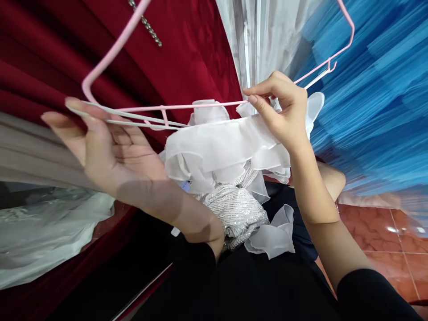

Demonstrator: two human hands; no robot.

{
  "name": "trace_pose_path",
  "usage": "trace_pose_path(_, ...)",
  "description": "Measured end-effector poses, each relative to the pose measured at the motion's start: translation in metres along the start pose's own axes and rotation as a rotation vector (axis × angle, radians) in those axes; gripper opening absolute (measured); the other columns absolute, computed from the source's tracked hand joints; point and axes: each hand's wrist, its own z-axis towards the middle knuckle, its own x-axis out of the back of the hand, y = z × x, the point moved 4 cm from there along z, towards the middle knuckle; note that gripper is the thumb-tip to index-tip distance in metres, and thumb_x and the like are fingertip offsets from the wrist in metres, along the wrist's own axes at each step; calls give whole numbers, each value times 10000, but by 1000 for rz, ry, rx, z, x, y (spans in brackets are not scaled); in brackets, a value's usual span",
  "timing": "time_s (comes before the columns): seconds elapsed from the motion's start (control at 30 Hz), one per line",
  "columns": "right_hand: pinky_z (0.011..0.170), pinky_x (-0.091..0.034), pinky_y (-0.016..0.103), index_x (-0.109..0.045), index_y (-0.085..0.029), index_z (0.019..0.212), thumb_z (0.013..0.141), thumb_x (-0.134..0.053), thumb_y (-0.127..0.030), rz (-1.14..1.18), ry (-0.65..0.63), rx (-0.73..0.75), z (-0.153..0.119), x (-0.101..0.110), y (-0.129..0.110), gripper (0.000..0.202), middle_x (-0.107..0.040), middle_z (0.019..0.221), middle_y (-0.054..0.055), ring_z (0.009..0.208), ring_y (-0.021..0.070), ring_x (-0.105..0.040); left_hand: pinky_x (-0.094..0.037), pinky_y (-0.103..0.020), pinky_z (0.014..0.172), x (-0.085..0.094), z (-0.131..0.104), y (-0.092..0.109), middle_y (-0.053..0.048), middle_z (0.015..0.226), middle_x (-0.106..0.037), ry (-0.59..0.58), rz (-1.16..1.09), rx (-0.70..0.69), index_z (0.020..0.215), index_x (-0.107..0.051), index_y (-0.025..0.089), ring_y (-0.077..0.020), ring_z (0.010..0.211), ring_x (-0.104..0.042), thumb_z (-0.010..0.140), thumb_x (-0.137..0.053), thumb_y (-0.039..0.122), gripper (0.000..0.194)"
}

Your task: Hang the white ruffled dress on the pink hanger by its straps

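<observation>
A pink hanger (200,106) spans the view above a white ruffled garment (217,142) with a silver sequined part (239,209). At the left, my left hand (113,151) has a thin white strap (133,117) looped over its thumb and finger, stretched beside the hanger's bar; the other fingers are spread behind. My right hand (281,104) pinches at the hanger's bar above the ruffles, its thumb and forefinger together. Another white strap (317,79) runs to the small hook at the hanger's right end.
Red cloth (187,53) hangs behind the hanger, with blue tulle (377,102) at the right and pale fabric (277,31) between. White fabric (43,232) lies lower left. Red floor tiles (384,232) show lower right.
</observation>
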Motion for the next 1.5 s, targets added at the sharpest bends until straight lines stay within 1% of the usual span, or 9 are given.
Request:
trace_pose_path(0.07, 902, -579, 415, -634, -281, 753, 714, -799, -233, -18, -12, 9, -1, -2, 2, 176, -645, 818, -8, 1025, 219, -626, -244, -267, 1240, 10, 16, -16, 116, 1374, -521, -26, -86, -81, 1030, -637, 327, -100, 1497, -163, 866, -596, 338, 169)
trace_pose_path(0.27, 948, -545, 395, -705, -328, 836, 848, -676, -385, -271, -107, 262, -3, -21, -2, 65, -656, 881, -9, 910, 177, -612, -181, -156, 1233, 7, 20, -81, 36, 1153, -686, -127, -474, 197, 920, -612, 269, -34, 1434, -308, 813, -581, 164, 153)
trace_pose_path(0.5, 822, -533, 320, -702, -313, 955, 944, -544, -355, -515, -105, 467, 0, -28, 3, 163, -662, 900, -10, 822, 145, -582, -309, -355, 1203, -72, -16, -59, -101, 1331, -530, -413, -595, 338, 1208, -468, 129, -151, 1245, -564, 961, -218, 149, 352)
trace_pose_path(0.6, 850, -514, 335, -693, -292, 967, 935, -564, -350, -528, -77, 533, -1, -30, 1, 145, -653, 875, -5, 827, 157, -581, -393, -379, 1130, -90, -12, -56, -36, 983, -598, -392, -640, 234, 967, -480, 166, -123, 1012, -650, 1033, -202, 300, 315)
trace_pose_path(0.7, 913, -496, 359, -670, -295, 966, 923, -576, -308, -563, -107, 571, -6, -31, -4, 104, -643, 912, -2, 894, 176, -593, -520, -316, 904, -96, 0, -70, 41, 663, -367, -286, -680, 157, 754, -359, 189, -67, 657, -551, 1041, -204, 362, 369)
trace_pose_path(0.77, 926, -496, 369, -654, -299, 985, 907, -576, -270, -608, -20, 611, -13, -21, -7, 114, -626, 986, 11, 988, 192, -586, -523, -283, 786, -96, 9, -79, 43, 642, -290, -249, -694, 142, 731, -328, 192, -69, 590, -466, 1041, -191, 375, 384)
trace_pose_path(0.97, 867, -457, 359, -556, -236, 1089, 722, -618, -174, -377, 720, 698, -30, 76, 2, 377, -531, 1135, 57, 1048, 191, -526, -478, -298, 745, -90, 24, -88, 23, 634, -242, -214, -570, 210, 709, -301, 205, -110, 569, -408, 1036, -198, 399, 393)
trace_pose_path(1.17, 560, -424, 301, -501, -232, 675, 828, -574, -378, -105, 390, 133, -5, 114, 26, 223, -469, 608, -24, 529, 126, -460, -461, -323, 818, -74, 29, -99, -23, 617, -376, 7, -274, 239, 722, -364, 214, -191, 776, -548, 865, -308, 662, 474)
trace_pose_path(1.5, 380, -299, 226, -577, -184, 602, 822, -634, -285, -110, 430, 322, -16, 106, -21, 249, -447, 534, -38, 405, 64, -388, -400, -267, 636, -91, 32, -94, 23, 606, -162, -200, -557, 278, 675, -242, 204, -114, 520, -328, 1019, -188, 455, 430)
